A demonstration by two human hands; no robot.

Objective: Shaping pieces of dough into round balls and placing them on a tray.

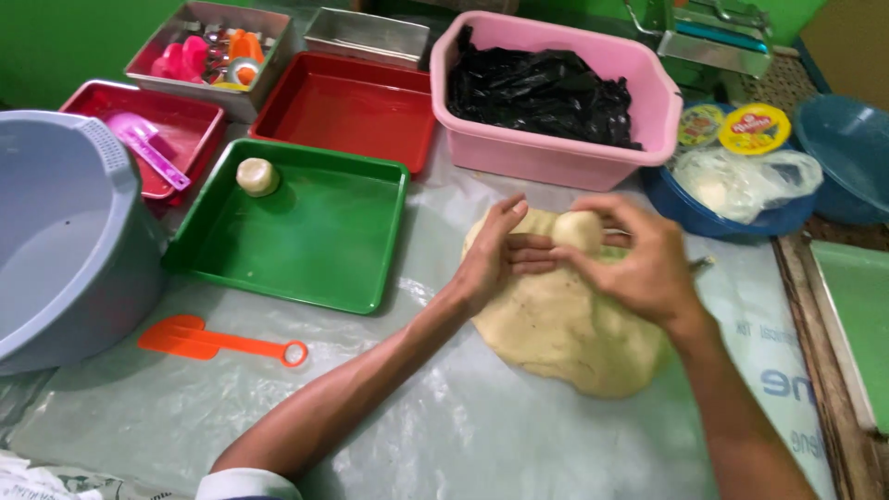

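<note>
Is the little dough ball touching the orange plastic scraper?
Apart. The head view shows the small dough ball inside the green tray, with the orange plastic scraper outside on the plastic sheet.

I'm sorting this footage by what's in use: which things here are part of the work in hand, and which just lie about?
In use:
left hand and right hand, both pinching a lump off the flat slab of pale dough
small dough ball in the green square tray

Lying about:
orange plastic scraper
empty red tray
pink tub of black plastic
grey basin
</note>
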